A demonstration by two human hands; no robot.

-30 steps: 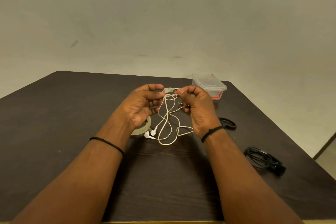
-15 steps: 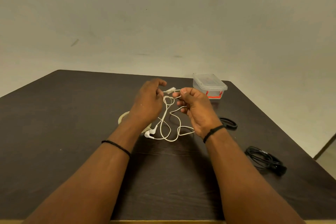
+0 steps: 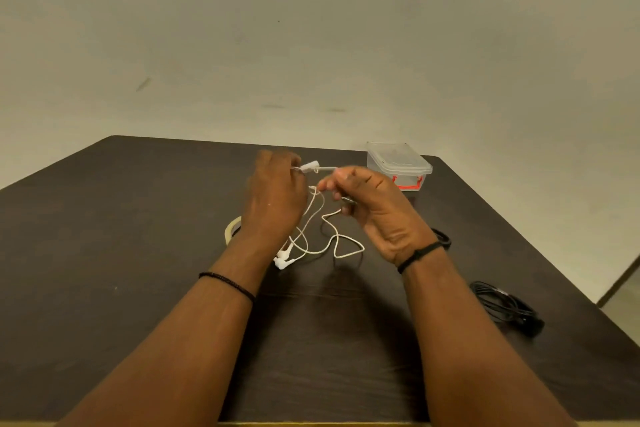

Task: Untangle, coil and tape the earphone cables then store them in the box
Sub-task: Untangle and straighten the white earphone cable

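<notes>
I am at the untangling — nothing is coiled or taped yet, by my reckoning. My left hand [image 3: 273,198] is raised above the worktop [image 3: 104,253], its fingers closed on the plug end of the white earphone cable [image 3: 313,218]; the plug [image 3: 309,168] juts out just past my knuckles. My right hand [image 3: 374,208] is level with it, fingers curled and pinching the cable a little further along, so a short stretch runs taut between the two. The rest hangs down in loose, crossing loops, and the earbuds [image 3: 283,258] lie on the worktop near my left wrist.

Next, I judge, the plug must be fed back through whichever loop traps it — slowly, so the snarl does not tighten into a knot. The tape roll [image 3: 231,229] lies half hidden behind my left hand, ready for later. The box [image 3: 398,163] stands at the far edge with its lid on, and the black cables [image 3: 505,307] wait to my right.
</notes>
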